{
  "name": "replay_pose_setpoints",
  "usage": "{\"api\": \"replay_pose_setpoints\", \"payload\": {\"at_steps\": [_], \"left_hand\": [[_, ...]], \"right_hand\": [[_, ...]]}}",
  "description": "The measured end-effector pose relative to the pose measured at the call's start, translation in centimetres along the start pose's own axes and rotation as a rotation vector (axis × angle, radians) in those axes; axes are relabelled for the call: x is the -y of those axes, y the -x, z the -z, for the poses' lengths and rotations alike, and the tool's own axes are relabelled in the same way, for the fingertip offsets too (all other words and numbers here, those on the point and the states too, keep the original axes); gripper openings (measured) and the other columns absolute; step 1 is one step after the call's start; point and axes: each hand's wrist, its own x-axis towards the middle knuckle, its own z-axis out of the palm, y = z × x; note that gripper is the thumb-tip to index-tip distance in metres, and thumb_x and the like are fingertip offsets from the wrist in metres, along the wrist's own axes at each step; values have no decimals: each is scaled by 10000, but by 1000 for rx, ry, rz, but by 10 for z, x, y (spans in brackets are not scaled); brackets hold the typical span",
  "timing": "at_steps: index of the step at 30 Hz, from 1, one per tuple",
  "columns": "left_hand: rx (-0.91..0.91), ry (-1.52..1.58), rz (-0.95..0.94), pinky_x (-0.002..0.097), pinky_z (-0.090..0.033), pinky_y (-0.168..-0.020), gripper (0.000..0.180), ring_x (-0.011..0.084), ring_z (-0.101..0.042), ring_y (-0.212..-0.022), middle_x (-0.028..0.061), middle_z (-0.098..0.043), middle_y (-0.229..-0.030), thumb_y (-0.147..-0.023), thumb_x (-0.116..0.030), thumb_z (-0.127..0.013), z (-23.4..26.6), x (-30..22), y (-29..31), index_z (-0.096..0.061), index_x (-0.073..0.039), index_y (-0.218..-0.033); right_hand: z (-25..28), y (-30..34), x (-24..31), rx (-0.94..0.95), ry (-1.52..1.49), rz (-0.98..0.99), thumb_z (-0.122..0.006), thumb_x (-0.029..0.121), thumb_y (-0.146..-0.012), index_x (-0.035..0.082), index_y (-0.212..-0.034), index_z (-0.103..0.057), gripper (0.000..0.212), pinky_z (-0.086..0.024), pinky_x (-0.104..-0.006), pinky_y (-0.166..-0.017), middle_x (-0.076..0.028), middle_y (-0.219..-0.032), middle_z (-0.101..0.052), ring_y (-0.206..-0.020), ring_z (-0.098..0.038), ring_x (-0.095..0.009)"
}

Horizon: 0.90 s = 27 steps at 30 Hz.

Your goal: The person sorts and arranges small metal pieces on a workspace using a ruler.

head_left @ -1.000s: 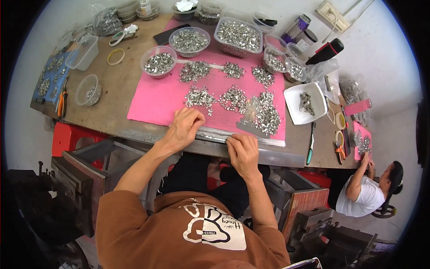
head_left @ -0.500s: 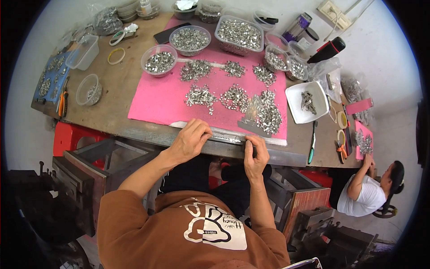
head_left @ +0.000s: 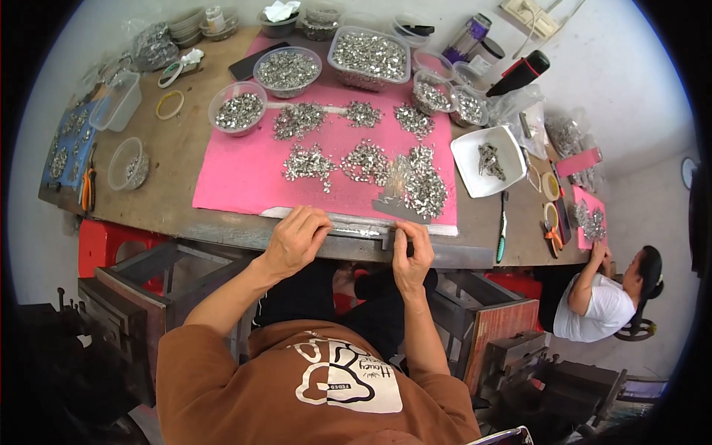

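small assembly workshop, worn wooden workbench [head_left: 185,159], bowls of metal parts [head_left: 288,70], pink mat [head_left: 245,178], co-worker [head_left: 593,304] seated nearby

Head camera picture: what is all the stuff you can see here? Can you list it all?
pink mat: one, pink, on the wooden table
piles of small metal parts: about eight, silvery, on the mat
clear bowls of metal parts: several, along the mat's far edge
white square dish: one, right of the mat
long metal strip: one, silvery, at the table's near edge
red stool: one, under the table, left
other person: one, white shirt, seated at right
left hand: resting on the strip
right hand: fingers pinching the strip
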Motion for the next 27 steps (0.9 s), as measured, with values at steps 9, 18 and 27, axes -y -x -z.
{"api": "replay_pose_setpoints", "payload": {"at_steps": [9,18,27], "left_hand": [[-18,113,107,394,-518,-731,155,315,-635,-846,128,-644,-924,-823,39,-704,1,1,4,-621,-2,-947],[-39,-49,5,381,-533,-716,166,305,-649,-816,121,-653,-904,-810,46,-709,-3,-3,3,-608,-6,-931],[-65,-43,-61,399,-549,-769,204,308,-664,-868,123,-671,-958,-794,3,-760,-3,1,10,-663,-13,-973]], "right_hand": [[-1,-1,-1,-10,8,-6,-658,-45,-901,-12,-1021,-698,131,-533,-345,-788,-152,-972,-687,-886,-682,-283],[-5,-2,-3,-12,14,26,-647,-75,-888,-23,-1004,-687,133,-533,-354,-770,-151,-944,-685,-861,-676,-285],[-6,-2,-1,-21,56,63,-641,-87,-880,-16,-1007,-684,152,-530,-364,-747,-150,-918,-676,-821,-668,-297]]}}
